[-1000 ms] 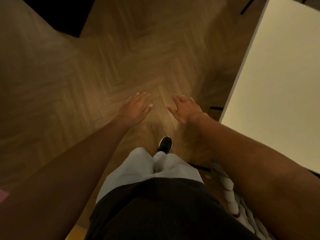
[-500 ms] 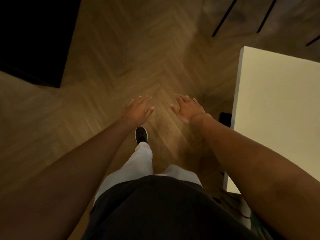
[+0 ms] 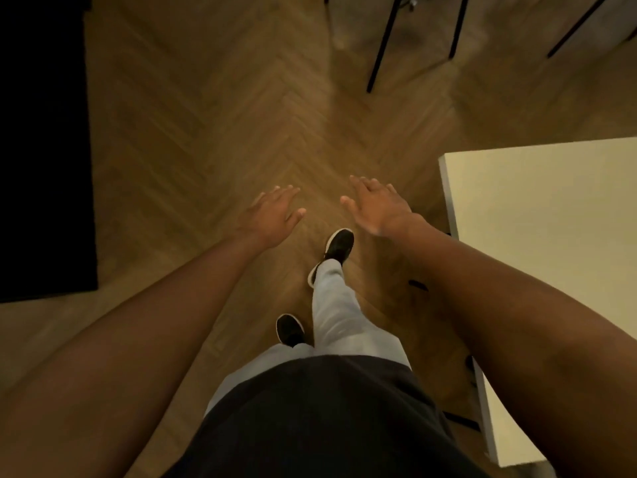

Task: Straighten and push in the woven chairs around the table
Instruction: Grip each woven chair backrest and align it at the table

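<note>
Left hand (image 3: 270, 215) and right hand (image 3: 377, 207) spread, holding nothing; white table (image 3: 537, 219) right; thin chair legs (image 3: 381, 46) ahead

Left hand (image 3: 272, 215) and right hand (image 3: 377, 207) outstretched, empty — white table (image 3: 537, 215) alongside.

No text, label, brand, number or sign can be read anywhere. The whole view is dim and somewhat blurred.
</note>
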`<state>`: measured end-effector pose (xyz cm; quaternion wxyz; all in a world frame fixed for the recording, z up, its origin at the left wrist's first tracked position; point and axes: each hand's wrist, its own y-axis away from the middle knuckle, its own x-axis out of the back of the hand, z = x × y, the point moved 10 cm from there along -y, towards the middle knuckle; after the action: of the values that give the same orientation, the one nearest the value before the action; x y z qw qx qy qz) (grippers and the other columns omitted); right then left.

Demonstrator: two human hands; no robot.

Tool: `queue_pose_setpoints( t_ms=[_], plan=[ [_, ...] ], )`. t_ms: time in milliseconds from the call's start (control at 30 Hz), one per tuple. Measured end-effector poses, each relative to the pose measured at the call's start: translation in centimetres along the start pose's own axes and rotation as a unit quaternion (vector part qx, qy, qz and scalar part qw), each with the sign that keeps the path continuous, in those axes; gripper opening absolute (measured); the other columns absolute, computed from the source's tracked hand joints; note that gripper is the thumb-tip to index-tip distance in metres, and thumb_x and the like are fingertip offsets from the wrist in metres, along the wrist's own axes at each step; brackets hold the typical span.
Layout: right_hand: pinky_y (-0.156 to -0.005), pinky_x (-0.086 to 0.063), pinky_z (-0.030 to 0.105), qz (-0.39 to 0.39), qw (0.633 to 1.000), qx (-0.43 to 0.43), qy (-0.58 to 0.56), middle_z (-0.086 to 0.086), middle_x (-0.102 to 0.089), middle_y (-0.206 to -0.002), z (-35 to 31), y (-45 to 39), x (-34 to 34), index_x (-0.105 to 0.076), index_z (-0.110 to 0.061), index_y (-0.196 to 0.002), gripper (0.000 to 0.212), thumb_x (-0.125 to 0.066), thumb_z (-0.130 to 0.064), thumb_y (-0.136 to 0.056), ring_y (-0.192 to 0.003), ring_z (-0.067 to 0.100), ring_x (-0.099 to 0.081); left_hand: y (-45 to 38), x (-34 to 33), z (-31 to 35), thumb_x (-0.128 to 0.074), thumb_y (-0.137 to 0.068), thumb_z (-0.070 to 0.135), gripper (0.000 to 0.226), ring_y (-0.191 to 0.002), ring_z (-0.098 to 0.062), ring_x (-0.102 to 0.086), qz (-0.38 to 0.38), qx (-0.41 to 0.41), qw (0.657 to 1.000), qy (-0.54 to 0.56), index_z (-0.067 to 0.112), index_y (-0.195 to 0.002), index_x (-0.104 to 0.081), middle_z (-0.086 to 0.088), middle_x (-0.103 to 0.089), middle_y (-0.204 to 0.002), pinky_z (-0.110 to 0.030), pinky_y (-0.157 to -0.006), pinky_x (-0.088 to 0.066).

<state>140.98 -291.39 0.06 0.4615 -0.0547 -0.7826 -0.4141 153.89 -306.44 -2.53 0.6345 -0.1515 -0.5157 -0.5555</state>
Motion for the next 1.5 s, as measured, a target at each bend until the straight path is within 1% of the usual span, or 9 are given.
queue_pose_setpoints(
  t_ms=[133, 367, 500, 633, 867, 1100, 1200, 1333, 1500],
  plan=[
    [-0.126, -0.009, 0.049, 0.024, 1.0, -0.01, -0.017, 0.01, -0.018, -0.167, 3.2, -5.4, 4.9, -0.01, -0.019, -0.162, 0.067, -0.023, -0.055, -0.106, -0.155, 0.028, -0.012, -7.8, 2.9, 1.4, -0.044, -0.105, 0.045, 0.059, -0.152, -0.024, -0.025, -0.006, -0.01, 1.0, -0.007, 0.017, -0.156, -0.033, -0.006, -0.034, -0.162, -0.044, -0.123, -0.017],
    [-0.125, -0.012, 0.049, 0.023, 0.999, -0.027, -0.03, 0.011, -0.02, -0.167, 9.7, -13.5, 13.6, -0.011, -0.018, -0.162, 0.068, -0.024, -0.055, -0.106, -0.154, 0.027, -0.015, -20.8, 7.1, 5.3, -0.045, -0.105, 0.043, 0.058, -0.151, -0.027, -0.026, -0.015, -0.037, 0.999, -0.015, 0.016, -0.155, -0.034, -0.007, -0.034, -0.162, -0.045, -0.121, -0.019],
    [-0.125, -0.012, 0.049, 0.03, 0.998, -0.04, -0.036, 0.011, -0.019, -0.167, 13.3, -17.3, 18.3, -0.011, -0.018, -0.162, 0.069, -0.024, -0.056, -0.106, -0.154, 0.027, -0.015, -27.4, 9.7, 7.8, -0.044, -0.104, 0.045, 0.058, -0.151, -0.025, -0.027, -0.007, -0.063, 0.998, -0.023, 0.017, -0.155, -0.034, -0.006, -0.036, -0.161, -0.046, -0.121, -0.022],
    [-0.125, -0.01, 0.049, 0.039, 0.996, -0.059, -0.047, 0.01, -0.019, -0.167, 16.8, -21.6, 22.4, -0.012, -0.019, -0.162, 0.07, -0.022, -0.057, -0.105, -0.154, 0.027, -0.014, -34.4, 11.7, 9.3, -0.043, -0.104, 0.048, 0.059, -0.151, -0.024, -0.025, -0.023, -0.072, 0.997, -0.003, 0.02, -0.156, -0.031, -0.005, -0.033, -0.162, -0.045, -0.121, -0.021],
    [-0.125, -0.013, 0.05, 0.053, 0.99, -0.109, -0.069, 0.01, -0.02, -0.167, 22.6, -28.7, 28.4, -0.014, -0.018, -0.162, 0.07, -0.024, -0.057, -0.105, -0.154, 0.026, -0.017, -46.6, 13.7, 11.8, -0.043, -0.104, 0.049, 0.06, -0.151, -0.024, -0.025, -0.054, -0.12, 0.991, -0.022, 0.021, -0.156, -0.031, -0.005, -0.033, -0.162, -0.046, -0.122, -0.019],
    [-0.125, -0.013, 0.049, 0.077, 0.975, -0.172, -0.115, 0.011, -0.021, -0.166, 28.0, -34.8, 35.6, -0.014, -0.018, -0.162, 0.069, -0.025, -0.056, -0.105, -0.153, 0.027, -0.017, -59.2, 19.2, 15.2, -0.048, -0.102, 0.047, 0.058, -0.148, -0.026, -0.033, -0.059, -0.188, 0.98, -0.034, 0.02, -0.152, -0.038, -0.008, -0.041, -0.157, -0.05, -0.118, -0.028],
    [-0.125, -0.013, 0.049, 0.081, 0.971, -0.183, -0.131, 0.011, -0.021, -0.167, 30.2, -36.8, 38.0, -0.014, -0.019, -0.162, 0.068, -0.026, -0.055, -0.105, -0.154, 0.027, -0.016, -63.8, 21.2, 17.2, -0.048, -0.102, 0.047, 0.058, -0.148, -0.026, -0.032, -0.058, -0.204, 0.977, -0.036, 0.02, -0.152, -0.038, -0.007, -0.04, -0.157, -0.049, -0.118, -0.026],
    [-0.125, -0.011, 0.049, 0.096, 0.967, -0.193, -0.132, 0.01, -0.018, -0.167, 34.2, -39.4, 41.4, -0.012, -0.02, -0.162, 0.068, -0.026, -0.056, -0.105, -0.154, 0.028, -0.014, -69.3, 22.0, 20.4, -0.043, -0.102, 0.05, 0.059, -0.15, -0.025, -0.028, -0.069, -0.216, 0.972, -0.061, 0.022, -0.153, -0.034, -0.005, -0.036, -0.16, -0.049, -0.12, -0.023],
    [-0.125, -0.01, 0.048, 0.1, 0.975, -0.167, -0.111, 0.009, -0.015, -0.168, 39.8, -43.2, 45.2, -0.01, -0.021, -0.162, 0.068, -0.028, -0.055, -0.106, -0.155, 0.028, -0.012, -75.0, 21.5, 24.6, -0.039, -0.102, 0.054, 0.06, -0.15, -0.024, -0.027, -0.076, -0.23, 0.969, -0.059, 0.024, -0.154, -0.031, -0.003, -0.034, -0.16, -0.049, -0.119, -0.024]
  ],
)
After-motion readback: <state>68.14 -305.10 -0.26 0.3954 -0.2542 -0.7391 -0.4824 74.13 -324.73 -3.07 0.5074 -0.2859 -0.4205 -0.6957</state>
